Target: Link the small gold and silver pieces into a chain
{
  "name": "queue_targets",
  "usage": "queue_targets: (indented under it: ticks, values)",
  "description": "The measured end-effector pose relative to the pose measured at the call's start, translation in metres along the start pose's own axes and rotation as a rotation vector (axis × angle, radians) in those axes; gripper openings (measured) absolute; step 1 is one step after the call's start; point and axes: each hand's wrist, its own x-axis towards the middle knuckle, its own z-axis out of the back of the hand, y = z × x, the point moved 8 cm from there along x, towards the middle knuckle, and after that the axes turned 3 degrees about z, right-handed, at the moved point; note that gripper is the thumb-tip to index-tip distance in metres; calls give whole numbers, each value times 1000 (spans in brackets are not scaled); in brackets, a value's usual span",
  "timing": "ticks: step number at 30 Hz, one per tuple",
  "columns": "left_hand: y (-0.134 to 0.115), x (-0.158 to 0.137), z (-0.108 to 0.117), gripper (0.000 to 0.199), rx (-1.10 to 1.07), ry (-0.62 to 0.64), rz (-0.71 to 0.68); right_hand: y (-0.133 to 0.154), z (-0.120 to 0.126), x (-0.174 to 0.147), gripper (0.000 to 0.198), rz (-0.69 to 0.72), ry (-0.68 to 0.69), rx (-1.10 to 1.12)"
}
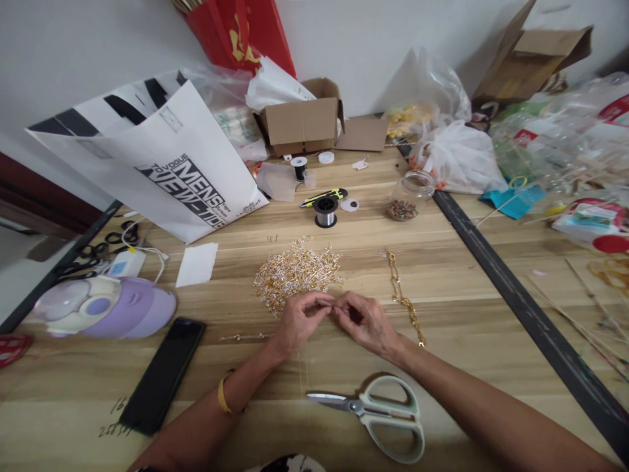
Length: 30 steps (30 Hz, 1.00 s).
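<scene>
My left hand [301, 321] and my right hand [362, 319] meet fingertip to fingertip in front of a pile of small gold and silver jewelry links [295, 272]. Both are closed in a pinch, and whatever lies between the fingers is too small to make out. A thin thread hangs below my left hand. To the left of that hand lies a short silver chain [243, 337]. A gold chain [405, 301] stretches along the table to the right of my right hand. Scissors with pale handles [393, 416] lie below my hands, blades pointing left.
Beyond the pile stand a wire spool [325, 213], a utility knife [319, 197] and a glass jar of beads [410, 196]. A phone [164, 373], a purple water bottle [111, 307] and a white paper bag [171, 164] are on the left. Plastic bags [457, 154] and a cardboard box [302, 124] line the back.
</scene>
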Motion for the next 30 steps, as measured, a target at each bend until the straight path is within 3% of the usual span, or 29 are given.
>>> queue_targets:
  ticks: [9,30]
  values:
    - [-1,1,4,15,-8,-40,41,5,-1,-2,11,73,2,-46]
    - [-2,1,4,15,19,-35,12,5,0,-2,11,85,8,-52]
